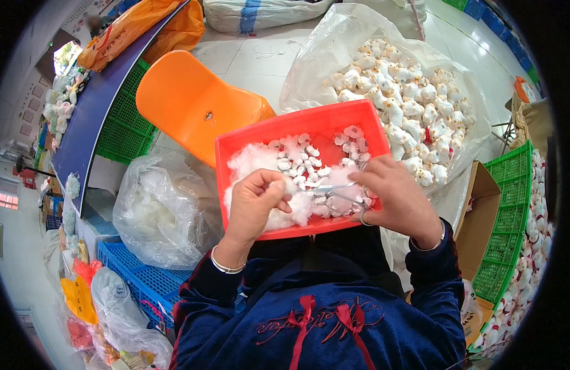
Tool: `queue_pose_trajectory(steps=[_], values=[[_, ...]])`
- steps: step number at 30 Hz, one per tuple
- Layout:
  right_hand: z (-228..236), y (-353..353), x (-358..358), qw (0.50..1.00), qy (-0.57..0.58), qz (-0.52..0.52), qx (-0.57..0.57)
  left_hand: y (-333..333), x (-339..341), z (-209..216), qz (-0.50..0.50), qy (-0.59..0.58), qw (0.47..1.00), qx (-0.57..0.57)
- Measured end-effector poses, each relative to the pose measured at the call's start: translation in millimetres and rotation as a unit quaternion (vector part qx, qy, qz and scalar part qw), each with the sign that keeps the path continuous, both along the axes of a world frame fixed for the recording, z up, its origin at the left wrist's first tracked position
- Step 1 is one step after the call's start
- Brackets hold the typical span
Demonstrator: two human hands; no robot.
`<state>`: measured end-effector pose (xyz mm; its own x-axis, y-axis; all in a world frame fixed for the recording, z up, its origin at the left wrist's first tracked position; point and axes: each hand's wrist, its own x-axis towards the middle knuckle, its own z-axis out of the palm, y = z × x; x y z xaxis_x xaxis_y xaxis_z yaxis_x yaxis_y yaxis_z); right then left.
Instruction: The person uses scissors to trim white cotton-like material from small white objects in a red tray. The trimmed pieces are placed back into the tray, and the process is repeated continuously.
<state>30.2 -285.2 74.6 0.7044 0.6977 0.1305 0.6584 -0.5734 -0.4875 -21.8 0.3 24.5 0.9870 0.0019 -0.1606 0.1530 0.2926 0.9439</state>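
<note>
A red plastic tray [374,117] rests across my lap, with white stuffing [251,161] at its left and several small white plush pieces [306,165] in the middle. Above its near left part, my left hand [255,200] is closed in a pinch on a small white piece [290,185], mostly covered by the fingers. My right hand [401,196], over the tray's right side, grips slender metal forceps [335,187] with ring handles. Their narrow end points left toward the pinched piece; whether it touches it I cannot tell.
Ahead on the right lies a large clear bag [315,58] full of small white plush toys [414,111]. An orange chair [198,105] stands beyond the tray. To the left are a clear bag of stuffing [164,213] and a blue crate [137,271]; to the right, a green crate [504,228].
</note>
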Motion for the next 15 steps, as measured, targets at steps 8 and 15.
queue_pose_trajectory(steps=[8, 15], values=[[-10, 12, -5, 0.999, -0.023, -0.023, -0.010, -6, -1, -6, 0.009, 0.028, 0.999, -0.042], [-7, 8, -5, 0.999, 0.032, -0.009, -0.041, -3, 1, -8, 0.011, -0.006, 1.000, 0.015]])
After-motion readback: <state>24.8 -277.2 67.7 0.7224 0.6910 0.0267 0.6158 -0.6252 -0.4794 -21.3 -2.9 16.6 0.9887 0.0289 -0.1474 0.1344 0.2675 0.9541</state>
